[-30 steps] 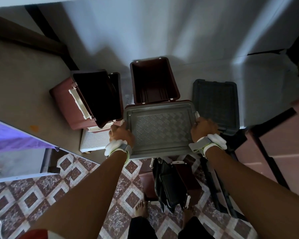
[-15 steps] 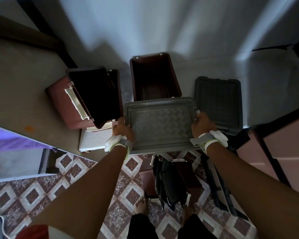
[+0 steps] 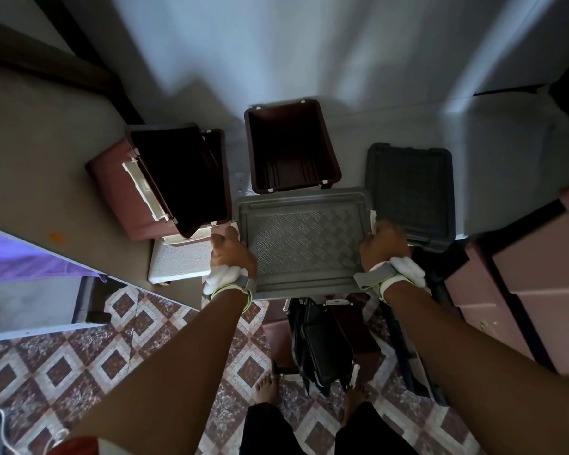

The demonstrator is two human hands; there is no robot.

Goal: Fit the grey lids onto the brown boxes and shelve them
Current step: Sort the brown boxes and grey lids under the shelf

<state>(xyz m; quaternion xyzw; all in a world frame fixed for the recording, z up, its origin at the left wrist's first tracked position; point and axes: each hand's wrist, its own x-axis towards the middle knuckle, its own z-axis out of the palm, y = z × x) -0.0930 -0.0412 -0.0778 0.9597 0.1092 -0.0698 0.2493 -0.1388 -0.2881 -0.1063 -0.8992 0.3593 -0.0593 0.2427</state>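
Grey worktop (image 3: 46,159), white wall (image 3: 276,44). Your left hand (image 3: 232,254) and right hand (image 3: 383,244) grip grey lid (image 3: 304,238) by short edges, at 6 o'clock of open brown box (image 3: 289,149). Carry level, square corners to rim, press evenly.

Brown boxes: four. An upright box (image 3: 293,149) stands far centre. A pink-brown tipped box (image 3: 112,188) is far left, with a second tipped box (image 3: 220,149) tight against it. A floor box (image 3: 362,336) is near.
Grey lids: two singles, a light grey lid (image 3: 303,241) in the middle and a darker lid (image 3: 411,188) to its right. A bundle of dark lids (image 3: 319,349) stands on edge, near; number unclear.
White slab (image 3: 178,261): one, left.
Hands: two, left hand (image 3: 234,254) and right hand (image 3: 383,246).
Wrist bands (image 3: 368,280): two.
Bare feet (image 3: 268,387): two, near.
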